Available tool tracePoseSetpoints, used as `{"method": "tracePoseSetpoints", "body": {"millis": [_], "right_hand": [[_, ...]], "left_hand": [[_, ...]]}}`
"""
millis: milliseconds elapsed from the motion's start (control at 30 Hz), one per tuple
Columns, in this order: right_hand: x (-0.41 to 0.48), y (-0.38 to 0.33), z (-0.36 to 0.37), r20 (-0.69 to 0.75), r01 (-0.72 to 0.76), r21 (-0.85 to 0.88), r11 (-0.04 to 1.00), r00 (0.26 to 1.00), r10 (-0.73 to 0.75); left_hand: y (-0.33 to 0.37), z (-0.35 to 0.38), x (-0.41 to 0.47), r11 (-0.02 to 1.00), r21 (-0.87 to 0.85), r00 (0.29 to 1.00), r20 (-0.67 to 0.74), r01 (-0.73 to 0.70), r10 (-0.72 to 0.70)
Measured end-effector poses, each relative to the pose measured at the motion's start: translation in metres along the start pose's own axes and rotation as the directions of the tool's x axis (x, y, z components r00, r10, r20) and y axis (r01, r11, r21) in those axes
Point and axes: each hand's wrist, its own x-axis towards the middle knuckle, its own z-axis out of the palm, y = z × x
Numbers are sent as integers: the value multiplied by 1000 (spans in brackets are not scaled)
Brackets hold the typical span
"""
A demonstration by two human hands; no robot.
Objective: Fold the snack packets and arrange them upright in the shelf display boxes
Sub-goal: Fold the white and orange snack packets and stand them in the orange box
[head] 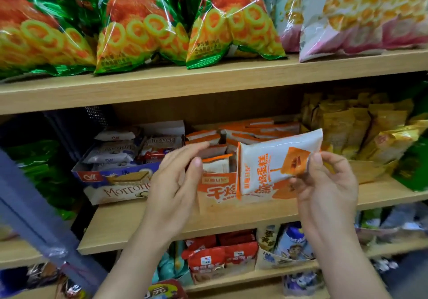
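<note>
- The right hand (324, 183) pinches a white-and-orange snack packet (266, 159) by its right end, thumb on the front and the other fingers (301, 191) curled in behind.
- The packet's up in the air, tilted with its left edge hanging low, right in front of the orange display box (215, 192). It covers the box's front right part.
- That box sits on the middle shelf (162, 224), with a strip of bare wood between its front and the shelf lip.
- The standing packets (243, 132) fill the back of the box pretty tightly. The front left row sits lower, with some open room showing there.
- The left hand (176, 178) is at the box's front left corner, fingers straight and close together, thumb held apart, tips over the front row. Can't tell if they actually touch a packet.
- The Morrone wafer box (115, 191) is just beside on the left, and the left hand hides the seam between the two boxes.
- Yellow packets (361, 132) crowd the right side, just beside the orange box.
- The upper shelf board (162, 85) runs overhead, with a dark open gap between it and the packet tops.
- The green chicken-flavour ring bags (143, 27) up there poke past that board's front edge.
</note>
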Motion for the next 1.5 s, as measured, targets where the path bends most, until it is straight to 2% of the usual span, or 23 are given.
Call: {"method": "tracePoseSetpoints", "body": {"millis": [67,133,200,367,467,567,633,700,833,933,1000,1067,1133,1167,1267,1400,1500], "right_hand": [[-6,-1,-1,47,18,-57,998,999,-15],[-11,-1,-1,87,53,-125,991,995,-42],[-15,2,-2,117,84,-188,979,991,-62],[-24,0,-1,214,130,-285,950,974,-69],[-24,-4,-3,291,208,-358,910,951,-103],[-26,-8,-6,419,324,-435,840,899,-130],[-30,-13,-7,543,472,-498,728,824,-163],[-34,-15,-5,646,573,-486,660,744,-170],[-43,-16,-3,696,659,-421,623,675,-245],[-46,-10,-3,670,672,-407,619,680,-297],[-40,7,-8,660,608,-463,644,722,-207],[-39,16,-12,640,500,-503,705,764,-86],[-49,14,-8,687,615,-451,647,702,-189],[-56,12,-4,678,654,-447,610,693,-246],[-70,6,-2,685,687,-409,601,666,-296],[-76,5,3,677,645,-446,620,697,-238],[-78,-1,5,666,511,-471,720,740,-90]], "left_hand": [[18,0,-16,939,-339,997,70,51,-29],[31,1,-30,856,-496,979,197,146,-53],[33,4,-38,846,-507,977,202,163,-67],[22,1,-46,805,-566,984,78,176,-160],[18,-2,-51,788,-584,974,24,195,-223],[19,-6,-52,840,-516,973,-52,168,-226],[20,-7,-54,887,-436,977,-67,152,-201],[21,-9,-55,903,-408,981,-70,138,-182],[17,-16,-58,914,-387,983,-79,121,-163],[17,-26,-61,977,-210,997,-58,37,-50],[18,-30,-61,994,43,995,-35,-97,99],[18,-31,-60,933,283,971,-21,-221,236],[17,-31,-61,882,390,951,-45,-267,307],[16,-31,-62,867,414,942,-61,-278,331],[10,-32,-66,858,421,928,-87,-295,361],[8,-36,-69,873,393,931,-95,-290,352],[7,-39,-72,888,369,934,-116,-275,338]]}}
